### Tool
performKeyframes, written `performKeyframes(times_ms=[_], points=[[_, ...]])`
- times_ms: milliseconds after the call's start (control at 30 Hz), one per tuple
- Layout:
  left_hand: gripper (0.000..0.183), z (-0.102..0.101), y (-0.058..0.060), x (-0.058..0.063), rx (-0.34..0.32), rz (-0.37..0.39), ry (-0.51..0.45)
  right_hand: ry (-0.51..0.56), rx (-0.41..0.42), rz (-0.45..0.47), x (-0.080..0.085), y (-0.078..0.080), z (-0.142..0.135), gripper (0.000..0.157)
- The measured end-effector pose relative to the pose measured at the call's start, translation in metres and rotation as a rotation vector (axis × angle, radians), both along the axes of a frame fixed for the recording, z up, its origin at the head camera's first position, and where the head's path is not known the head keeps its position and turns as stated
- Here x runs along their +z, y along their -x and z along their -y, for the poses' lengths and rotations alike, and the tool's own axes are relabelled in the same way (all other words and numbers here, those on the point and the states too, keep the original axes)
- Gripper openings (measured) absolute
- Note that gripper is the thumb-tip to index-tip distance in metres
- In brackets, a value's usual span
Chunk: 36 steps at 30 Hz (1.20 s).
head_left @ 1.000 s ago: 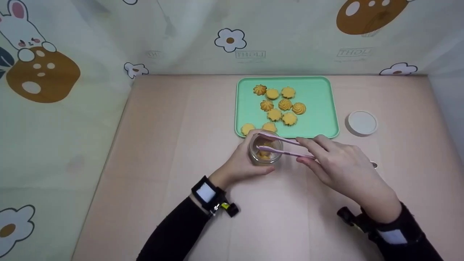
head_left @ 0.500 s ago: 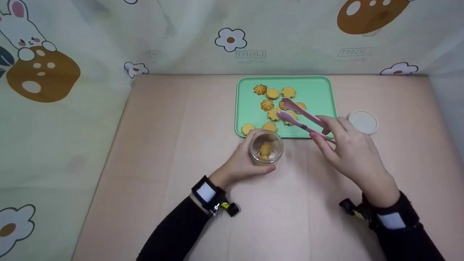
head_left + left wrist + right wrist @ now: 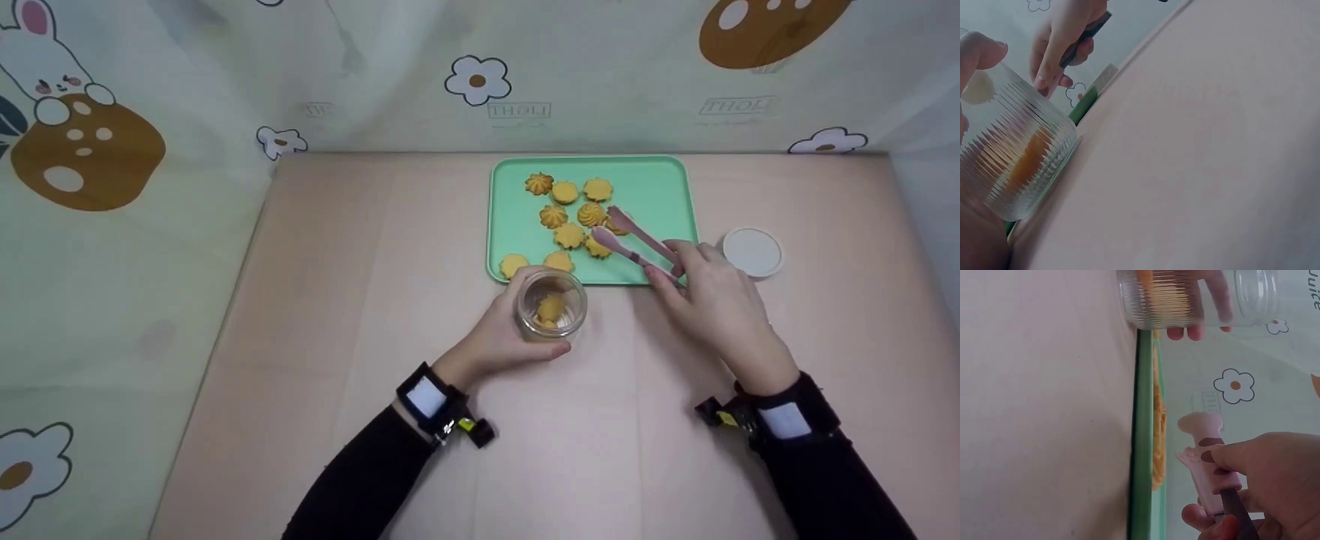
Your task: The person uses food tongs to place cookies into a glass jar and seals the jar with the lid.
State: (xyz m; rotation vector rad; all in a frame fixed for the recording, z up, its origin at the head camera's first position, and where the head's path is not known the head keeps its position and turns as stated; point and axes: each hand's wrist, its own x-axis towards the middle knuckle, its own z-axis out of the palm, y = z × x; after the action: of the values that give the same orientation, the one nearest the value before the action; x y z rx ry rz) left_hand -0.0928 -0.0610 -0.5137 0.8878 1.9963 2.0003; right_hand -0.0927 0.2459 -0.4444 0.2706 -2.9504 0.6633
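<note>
My left hand [image 3: 504, 330] grips a clear ribbed glass jar [image 3: 576, 309], its fingers wrapped around the side. Cookies [image 3: 550, 307] lie at the bottom of the jar and show through its wall in the left wrist view. My right hand [image 3: 716, 300] pinches a pair of pink tongs [image 3: 646, 259] with dark handle ends. The tong tips are spread apart over the right-hand cookies on the green tray [image 3: 664, 187], overlapping a swirled cookie [image 3: 618, 223]. Nothing is between the tips. In the right wrist view the tongs [image 3: 1207, 450] hang above the tray's level.
Several more flower-shaped and swirled cookies [image 3: 568, 235] are spread over the tray's left and middle. A round white lid [image 3: 752, 253] lies right of the tray. A patterned curtain [image 3: 375, 82] stands behind the table's far edge [image 3: 390, 154].
My right hand has drawn the tongs out of the jar and carried them up and right over the tray. The left hand and jar have stayed in place.
</note>
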Motion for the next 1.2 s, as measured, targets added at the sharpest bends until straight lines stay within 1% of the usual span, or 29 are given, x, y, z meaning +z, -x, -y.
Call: performKeyframes(times_ms=[133, 300, 600, 800, 1033, 1200], points=[[0.091, 0.0, 0.0, 0.001, -0.002, 0.011, -0.008, 0.01, 0.001, 0.012, -0.005, 0.002, 0.001, 0.052], [0.091, 0.0, 0.0, 0.002, 0.004, 0.019, -0.003, 0.018, 0.01, 0.003, -0.01, 0.004, 0.002, 0.053], [0.091, 0.0, 0.0, -0.001, 0.005, 0.013, 0.012, 0.012, 0.02, -0.014, -0.014, 0.004, 0.001, 0.053], [0.091, 0.0, 0.0, -0.001, 0.003, 0.008, 0.002, 0.019, 0.037, -0.023, -0.017, 0.005, 0.0, 0.051], [0.09, -0.001, 0.001, -0.001, -0.005, 0.014, -0.013, 0.02, 0.055, -0.009, -0.017, 0.005, -0.001, 0.047], [0.09, -0.001, 0.0, 0.0, 0.004, 0.023, -0.005, 0.019, 0.078, -0.009, -0.014, 0.005, 0.0, 0.044]])
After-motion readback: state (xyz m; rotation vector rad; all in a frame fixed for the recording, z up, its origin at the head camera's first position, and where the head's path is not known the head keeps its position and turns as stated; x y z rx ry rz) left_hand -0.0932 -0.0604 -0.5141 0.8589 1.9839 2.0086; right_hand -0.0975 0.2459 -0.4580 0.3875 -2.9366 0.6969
